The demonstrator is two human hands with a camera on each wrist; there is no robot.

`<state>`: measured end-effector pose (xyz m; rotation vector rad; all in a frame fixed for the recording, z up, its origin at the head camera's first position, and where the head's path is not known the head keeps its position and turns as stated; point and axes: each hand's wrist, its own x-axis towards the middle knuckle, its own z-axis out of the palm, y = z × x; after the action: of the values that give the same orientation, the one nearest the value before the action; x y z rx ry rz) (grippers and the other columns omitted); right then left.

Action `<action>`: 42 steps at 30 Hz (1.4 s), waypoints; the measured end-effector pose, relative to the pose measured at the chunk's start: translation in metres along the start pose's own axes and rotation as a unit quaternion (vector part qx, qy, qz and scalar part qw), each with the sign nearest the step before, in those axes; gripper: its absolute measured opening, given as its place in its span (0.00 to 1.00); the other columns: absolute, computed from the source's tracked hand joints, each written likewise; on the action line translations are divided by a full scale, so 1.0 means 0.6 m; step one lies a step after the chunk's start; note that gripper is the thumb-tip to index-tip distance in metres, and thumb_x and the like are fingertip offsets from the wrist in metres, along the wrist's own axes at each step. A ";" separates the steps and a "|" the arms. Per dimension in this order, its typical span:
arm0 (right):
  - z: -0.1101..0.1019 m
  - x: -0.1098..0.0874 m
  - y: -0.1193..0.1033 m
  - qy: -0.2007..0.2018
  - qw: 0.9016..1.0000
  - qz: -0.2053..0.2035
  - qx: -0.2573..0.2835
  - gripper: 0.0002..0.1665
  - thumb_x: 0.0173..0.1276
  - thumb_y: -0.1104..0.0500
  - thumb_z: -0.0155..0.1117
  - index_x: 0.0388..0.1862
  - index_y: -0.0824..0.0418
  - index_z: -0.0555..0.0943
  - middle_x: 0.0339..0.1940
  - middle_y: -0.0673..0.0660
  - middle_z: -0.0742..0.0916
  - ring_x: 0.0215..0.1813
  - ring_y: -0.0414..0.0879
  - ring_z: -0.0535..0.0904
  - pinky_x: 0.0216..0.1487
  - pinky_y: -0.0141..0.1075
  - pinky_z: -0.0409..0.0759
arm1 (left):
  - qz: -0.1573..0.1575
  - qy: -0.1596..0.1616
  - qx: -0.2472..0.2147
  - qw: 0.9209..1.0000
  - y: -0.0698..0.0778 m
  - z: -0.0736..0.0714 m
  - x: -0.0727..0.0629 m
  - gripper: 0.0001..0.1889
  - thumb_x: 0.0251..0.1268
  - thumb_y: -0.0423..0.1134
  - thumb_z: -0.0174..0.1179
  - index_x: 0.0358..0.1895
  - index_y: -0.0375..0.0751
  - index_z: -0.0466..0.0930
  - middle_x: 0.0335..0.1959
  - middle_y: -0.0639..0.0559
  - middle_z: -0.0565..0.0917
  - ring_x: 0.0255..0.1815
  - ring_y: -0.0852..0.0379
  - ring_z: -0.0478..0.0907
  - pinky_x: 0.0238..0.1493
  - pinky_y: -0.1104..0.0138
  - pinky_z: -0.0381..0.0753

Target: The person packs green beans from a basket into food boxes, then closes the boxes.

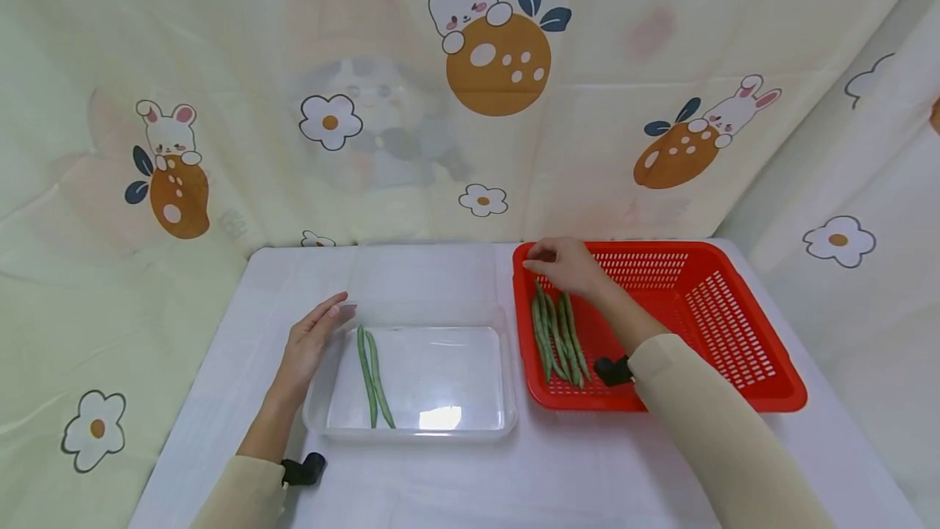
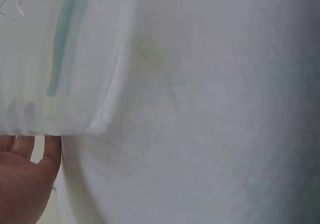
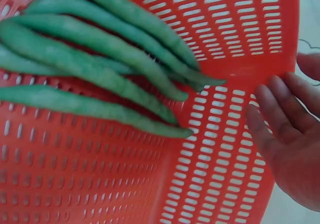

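My left hand [image 1: 310, 341] rests against the back left corner of a clear plastic box [image 1: 507, 382], its fingers fairly straight. Inside the box, two green beans [image 1: 368, 378] lie lengthwise near the left side. Through the cloudy wall in the left wrist view, a green bean [image 2: 62, 39] appears blurred. Over the back left corner of a red perforated basket [image 1: 789, 386] is my right hand [image 1: 565, 264], fingers loosely bent and nothing between them. Several green beans [image 1: 577, 341] lie together along the basket's left side, with their tips pointing toward that hand in the right wrist view.
Box and basket stand side by side on a white-covered table [image 1: 433, 480], a narrow gap between them. A patterned curtain [image 1: 411, 211] hangs along the table's back edge, and another one [image 1: 837, 333] hangs at the right.
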<state>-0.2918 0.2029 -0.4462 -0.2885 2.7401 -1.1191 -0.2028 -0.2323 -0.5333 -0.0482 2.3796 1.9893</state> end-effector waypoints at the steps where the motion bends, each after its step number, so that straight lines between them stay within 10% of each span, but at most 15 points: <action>1: 0.000 -0.001 0.003 -0.012 1.000 0.003 -0.010 0.16 0.78 0.54 0.63 0.57 0.63 0.84 0.53 0.62 0.88 0.55 0.57 0.81 0.57 0.48 0.84 | 0.000 0.000 0.001 1.000 0.000 0.000 0.000 0.27 0.84 0.55 0.48 0.77 0.50 0.70 0.71 0.40 0.79 0.80 0.51 0.66 0.85 0.50 0.52; 10: 0.006 -0.009 0.034 -0.115 0.991 0.028 -0.058 0.25 0.77 0.52 0.65 0.66 0.65 0.80 0.60 0.64 0.86 0.57 0.57 0.82 0.59 0.49 0.85 | -0.004 0.000 0.005 1.000 0.002 0.000 -0.003 0.27 0.84 0.55 0.48 0.78 0.50 0.69 0.71 0.41 0.79 0.81 0.51 0.65 0.85 0.50 0.51; 42: 0.017 -0.015 0.062 -0.125 0.991 0.012 -0.050 0.28 0.74 0.53 0.68 0.67 0.66 0.80 0.61 0.65 0.87 0.57 0.56 0.83 0.60 0.50 0.85 | -0.009 0.003 0.012 1.000 0.004 0.003 -0.004 0.27 0.84 0.56 0.48 0.77 0.51 0.70 0.72 0.42 0.79 0.81 0.51 0.65 0.85 0.50 0.51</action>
<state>-0.2853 0.2244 -0.4788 -0.3798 2.5734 -0.8757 -0.2007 -0.2304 -0.5311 -0.0753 2.3985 1.9544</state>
